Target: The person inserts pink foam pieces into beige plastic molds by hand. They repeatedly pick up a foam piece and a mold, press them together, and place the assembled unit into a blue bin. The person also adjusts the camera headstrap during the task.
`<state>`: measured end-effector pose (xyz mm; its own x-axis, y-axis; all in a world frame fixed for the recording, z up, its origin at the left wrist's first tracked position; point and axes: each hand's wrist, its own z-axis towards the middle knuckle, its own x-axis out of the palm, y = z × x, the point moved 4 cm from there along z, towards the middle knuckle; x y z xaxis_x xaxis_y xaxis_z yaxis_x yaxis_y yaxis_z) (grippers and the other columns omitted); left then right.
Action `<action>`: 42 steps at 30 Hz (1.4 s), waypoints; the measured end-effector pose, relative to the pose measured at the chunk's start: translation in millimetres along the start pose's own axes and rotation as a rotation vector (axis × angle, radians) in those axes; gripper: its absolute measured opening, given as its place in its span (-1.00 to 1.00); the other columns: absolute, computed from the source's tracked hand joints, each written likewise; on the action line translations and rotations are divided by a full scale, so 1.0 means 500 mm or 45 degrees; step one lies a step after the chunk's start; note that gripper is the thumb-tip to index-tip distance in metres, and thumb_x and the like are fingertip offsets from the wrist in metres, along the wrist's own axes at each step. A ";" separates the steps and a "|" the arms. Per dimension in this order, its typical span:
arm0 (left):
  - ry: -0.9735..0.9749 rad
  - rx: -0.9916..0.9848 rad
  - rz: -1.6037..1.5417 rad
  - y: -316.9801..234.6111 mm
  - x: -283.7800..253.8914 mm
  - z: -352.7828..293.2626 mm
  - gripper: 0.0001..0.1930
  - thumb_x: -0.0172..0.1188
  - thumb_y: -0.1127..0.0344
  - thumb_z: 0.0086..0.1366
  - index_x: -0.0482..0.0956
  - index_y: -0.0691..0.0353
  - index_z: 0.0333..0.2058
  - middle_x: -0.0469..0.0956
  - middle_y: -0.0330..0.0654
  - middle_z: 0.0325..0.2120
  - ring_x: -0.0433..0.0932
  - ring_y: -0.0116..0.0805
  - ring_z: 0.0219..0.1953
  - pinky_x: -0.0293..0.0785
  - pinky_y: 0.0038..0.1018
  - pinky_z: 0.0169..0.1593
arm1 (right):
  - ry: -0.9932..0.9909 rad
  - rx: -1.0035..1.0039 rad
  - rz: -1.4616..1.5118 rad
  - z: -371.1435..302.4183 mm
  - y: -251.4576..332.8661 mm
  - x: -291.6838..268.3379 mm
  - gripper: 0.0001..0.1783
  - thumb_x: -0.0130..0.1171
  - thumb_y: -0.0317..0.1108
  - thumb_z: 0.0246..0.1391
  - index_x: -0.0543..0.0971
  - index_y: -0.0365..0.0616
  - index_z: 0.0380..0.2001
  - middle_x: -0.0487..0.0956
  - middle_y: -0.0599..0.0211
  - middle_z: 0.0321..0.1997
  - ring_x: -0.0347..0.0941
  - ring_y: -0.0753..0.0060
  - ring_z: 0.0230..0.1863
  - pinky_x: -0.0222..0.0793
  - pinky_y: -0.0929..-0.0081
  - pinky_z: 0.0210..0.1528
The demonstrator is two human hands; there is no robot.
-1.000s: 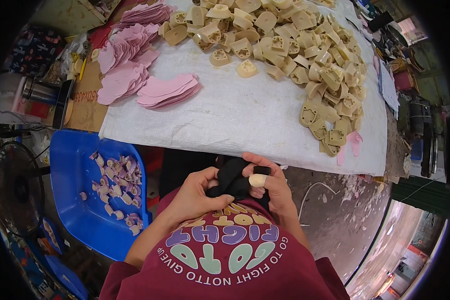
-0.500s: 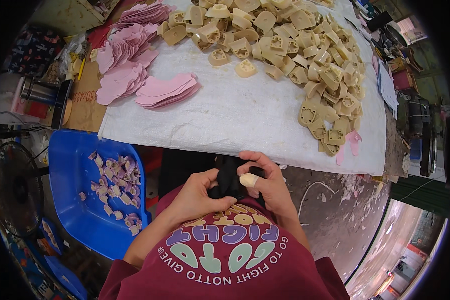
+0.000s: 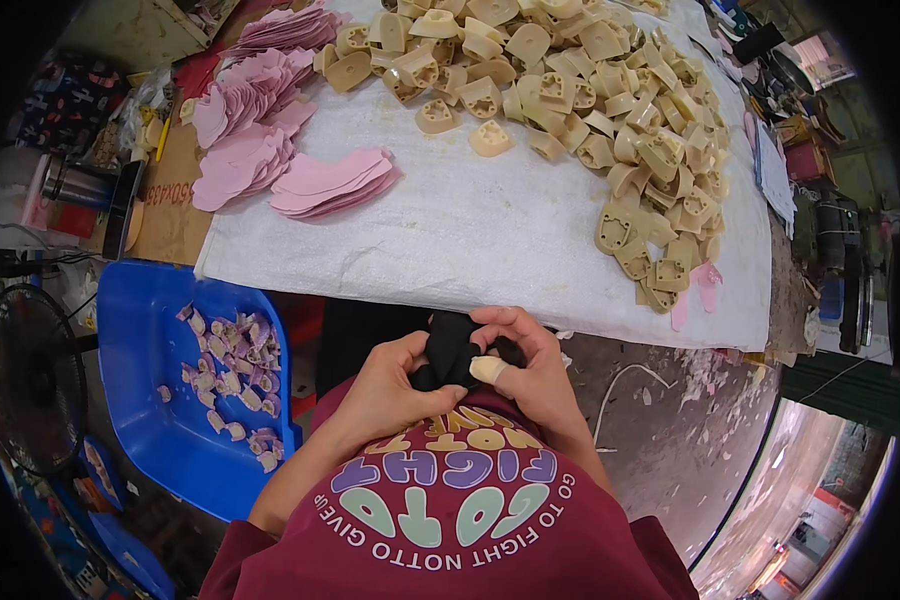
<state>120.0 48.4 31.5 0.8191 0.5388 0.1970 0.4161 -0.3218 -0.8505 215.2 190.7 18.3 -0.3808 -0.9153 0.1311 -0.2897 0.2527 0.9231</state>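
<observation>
White-covered table (image 3: 420,235); black material (image 3: 447,348) between left fingers (image 3: 438,402), right fingers (image 3: 513,319).

A maroon fabric T-shirt (image 3: 560,530) with short sleeves (image 3: 242,555) was worn, its front printed with puffy rounded lettering (image 3: 455,468) in mint green, purple and yellowish tan, bordered by small white capitals (image 3: 460,562). The right thumb (image 3: 512,379) was capped by a cream-coloured finger cover (image 3: 486,369).

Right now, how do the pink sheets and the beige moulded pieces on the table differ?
The pink sheets look thin and flat; the beige moulded pieces are thicker, some with holes. Most pink sheets lie stacked; most beige moulded pieces lie jumbled in a heap. Both lie on the white-covered table.
</observation>
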 end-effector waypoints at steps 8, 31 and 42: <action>-0.094 -0.040 -0.061 0.012 -0.012 0.003 -0.67 0.33 0.51 0.02 0.48 0.35 -0.21 0.56 -0.29 -0.38 0.47 -0.66 -0.33 0.41 -0.67 -0.25 | -0.097 0.187 0.183 -0.010 0.021 -0.013 -0.44 0.26 -0.51 -0.09 0.42 -0.20 0.06 0.53 0.44 -0.32 0.40 0.65 -0.32 0.32 0.63 -0.23; -0.192 0.115 -0.019 0.011 0.005 0.014 -0.73 0.35 0.46 0.06 0.57 0.38 -0.24 0.63 -0.25 -0.37 0.52 -0.62 -0.34 0.47 -0.62 -0.26 | -0.278 -0.169 -0.269 -0.005 0.020 0.017 -0.49 0.19 -0.60 -0.07 0.42 -0.11 0.03 0.49 0.44 -0.35 0.39 0.64 -0.31 0.32 0.65 -0.24; -0.233 0.132 0.432 0.014 -0.007 0.011 -0.69 0.42 0.27 -0.04 0.61 0.33 -0.35 0.61 -0.18 -0.61 0.53 -0.59 -0.55 0.43 -0.56 -0.45 | -0.261 -0.229 -0.410 -0.002 0.009 0.022 -0.44 0.17 -0.59 -0.13 0.41 -0.12 0.04 0.51 0.26 -0.32 0.48 0.49 -0.30 0.40 0.57 -0.29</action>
<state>117.8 48.6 21.9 0.8152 0.5485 -0.1857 0.0844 -0.4298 -0.8989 210.4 181.3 24.4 -0.4677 -0.8529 -0.2321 -0.2713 -0.1114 0.9560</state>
